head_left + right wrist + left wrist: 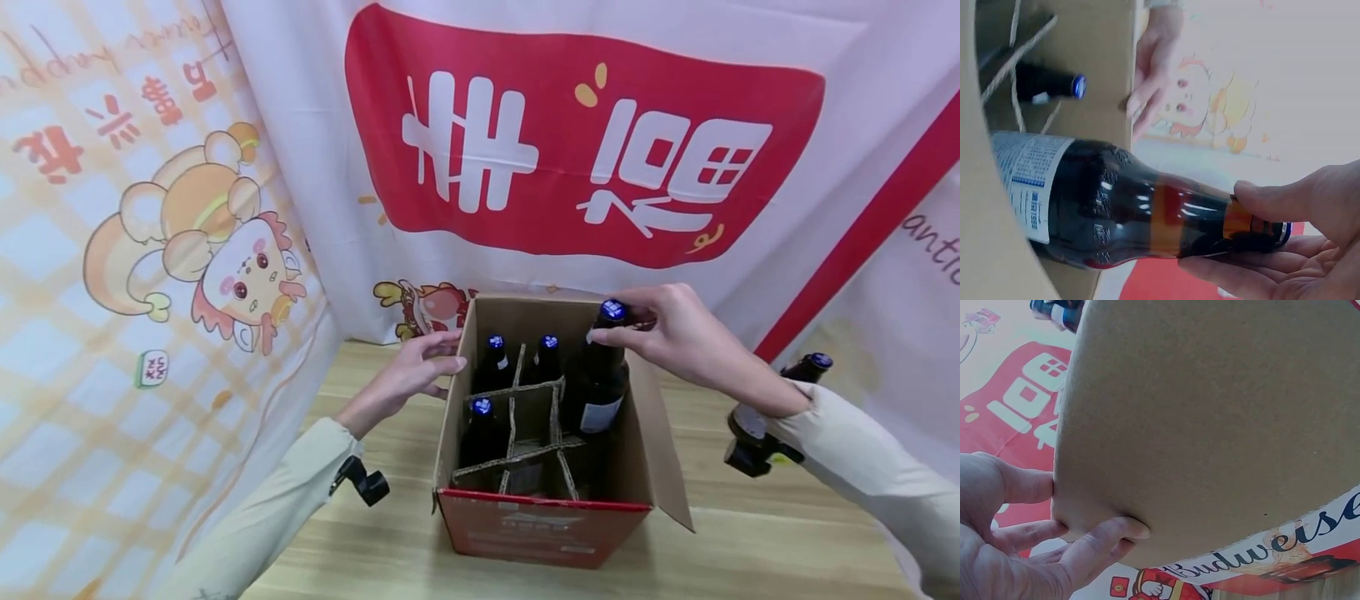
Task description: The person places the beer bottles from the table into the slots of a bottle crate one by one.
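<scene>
My right hand grips a dark beer bottle by its neck, just under the blue cap. The bottle's lower part stands inside an open cardboard box, in the far right part; its base is hidden. On the box's left side, my left hand holds the edge, fingertips against the brown flap. Cardboard dividers split the inside. Three more blue-capped bottles sit in compartments: one near left, one far left and one far middle.
Behind my right forearm, another blue-capped bottle stands on the wooden table. The box's right flap folds outward. Printed cloths hang close behind and along the left.
</scene>
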`<action>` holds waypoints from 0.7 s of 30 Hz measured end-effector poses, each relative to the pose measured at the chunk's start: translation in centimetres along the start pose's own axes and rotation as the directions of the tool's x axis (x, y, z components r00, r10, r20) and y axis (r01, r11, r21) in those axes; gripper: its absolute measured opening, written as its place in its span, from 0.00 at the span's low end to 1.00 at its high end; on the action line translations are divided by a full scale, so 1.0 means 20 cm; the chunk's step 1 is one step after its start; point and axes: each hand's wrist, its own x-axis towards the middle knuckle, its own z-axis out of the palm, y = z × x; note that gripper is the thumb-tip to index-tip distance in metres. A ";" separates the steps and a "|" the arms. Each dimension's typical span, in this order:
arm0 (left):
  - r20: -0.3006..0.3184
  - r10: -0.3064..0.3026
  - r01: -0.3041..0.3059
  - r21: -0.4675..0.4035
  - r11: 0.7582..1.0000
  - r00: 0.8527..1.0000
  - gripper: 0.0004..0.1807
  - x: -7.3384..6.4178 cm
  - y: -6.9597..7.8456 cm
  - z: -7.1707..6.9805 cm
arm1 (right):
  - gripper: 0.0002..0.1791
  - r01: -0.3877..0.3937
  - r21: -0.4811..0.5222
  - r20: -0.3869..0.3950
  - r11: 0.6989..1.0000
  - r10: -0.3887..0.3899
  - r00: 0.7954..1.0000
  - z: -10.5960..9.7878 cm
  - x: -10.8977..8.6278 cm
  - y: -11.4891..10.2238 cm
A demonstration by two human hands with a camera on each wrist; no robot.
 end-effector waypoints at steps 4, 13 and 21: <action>-0.010 -0.015 0.015 0.011 1.000 1.000 0.35 -0.01 -0.01 -0.01 | 0.16 0.013 -0.022 0.034 1.000 -0.012 0.999 0.04 0.06 0.03; 0.003 -0.010 0.010 0.023 1.000 1.000 0.34 -0.02 0.01 0.02 | 0.12 0.019 -0.078 0.232 0.997 -0.001 0.973 0.15 0.20 0.05; -0.007 -0.006 0.007 0.019 1.000 1.000 0.34 -0.01 0.01 0.01 | 0.30 0.029 -0.215 0.428 0.976 0.068 0.901 0.16 0.34 -0.06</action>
